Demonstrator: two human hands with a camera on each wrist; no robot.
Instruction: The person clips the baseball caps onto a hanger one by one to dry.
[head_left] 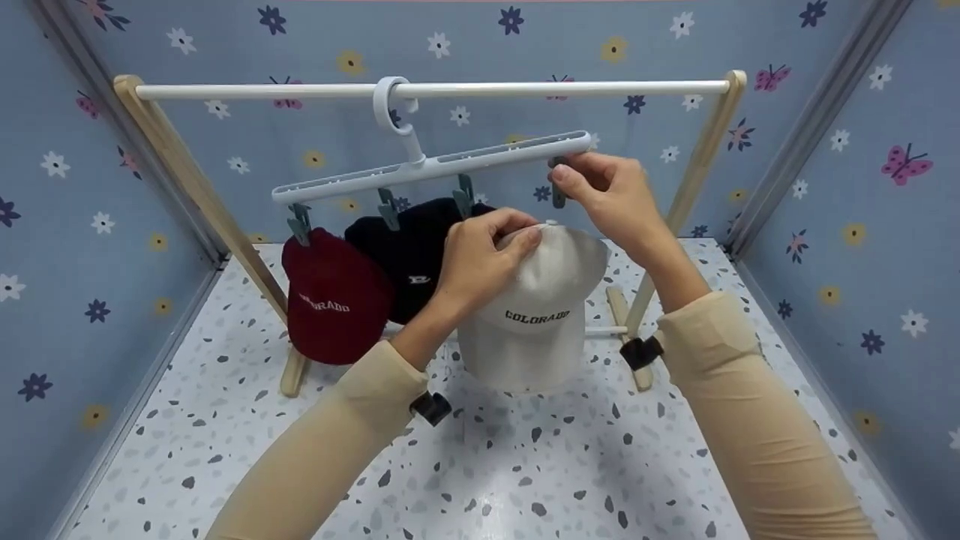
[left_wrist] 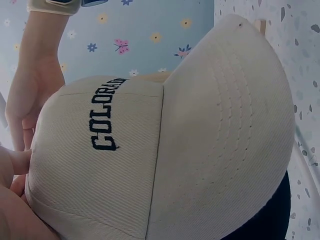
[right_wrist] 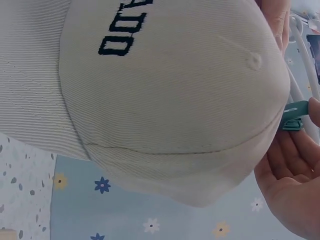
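A white baseball cap (head_left: pixel 536 300) lettered COLORADO hangs brim down from my left hand (head_left: pixel 484 259), whose thumb and fingers pinch the top of its crown. My right hand (head_left: pixel 619 199) pinches a dark green clip (head_left: pixel 558 193) under the raised right end of the light grey hanger (head_left: pixel 495 156). In the right wrist view that clip (right_wrist: pixel 294 115) sits between thumb and fingers, close behind the cap; whether its jaws are apart I cannot tell. A dark red cap (head_left: pixel 337 307) and a black cap (head_left: pixel 405 251) hang from the hanger's other clips.
The tilted hanger hooks over the white rail (head_left: pixel 262 91) of a wooden-ended rack (head_left: pixel 180 172). Flowered blue panels (head_left: pixel 847 247) enclose the back and sides. Below lies a white speckled surface (head_left: pixel 517 465), with the rack's feet (head_left: pixel 294 373) on it.
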